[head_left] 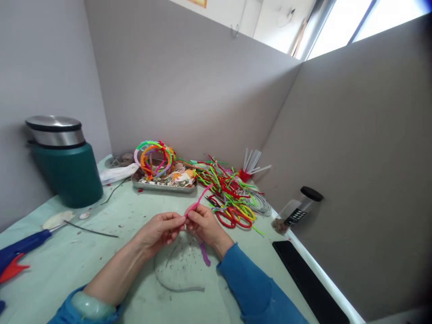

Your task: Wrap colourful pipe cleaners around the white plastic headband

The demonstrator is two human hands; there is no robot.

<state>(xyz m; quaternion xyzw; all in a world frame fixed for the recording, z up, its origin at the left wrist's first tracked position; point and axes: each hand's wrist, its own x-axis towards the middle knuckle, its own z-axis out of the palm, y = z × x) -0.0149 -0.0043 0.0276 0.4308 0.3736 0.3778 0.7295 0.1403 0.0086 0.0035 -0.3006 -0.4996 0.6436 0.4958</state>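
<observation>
Both hands meet over the middle of the table around a pink pipe cleaner [204, 194]. My left hand [158, 231] pinches it between thumb and fingertips. My right hand [204, 225] also pinches it, close beside the left fingertips. The pink end points up and away past the right fingers. Below the right hand a purple fuzzy strip [204, 255] shows; its upper part is hidden, so I cannot tell whether it joins the pink one. A grey cord [178, 289] lies curved on the table under the hands.
Behind are a metal tray [165, 186] of shells with colourful pipe-cleaner rings [151, 155], a pile of pipe cleaners [226, 182] and red-handled scissors [236, 218]. A green flask [67, 173] and blue glue gun [25, 247] stand left; right, a black strip [307, 281] and clear jar [299, 209].
</observation>
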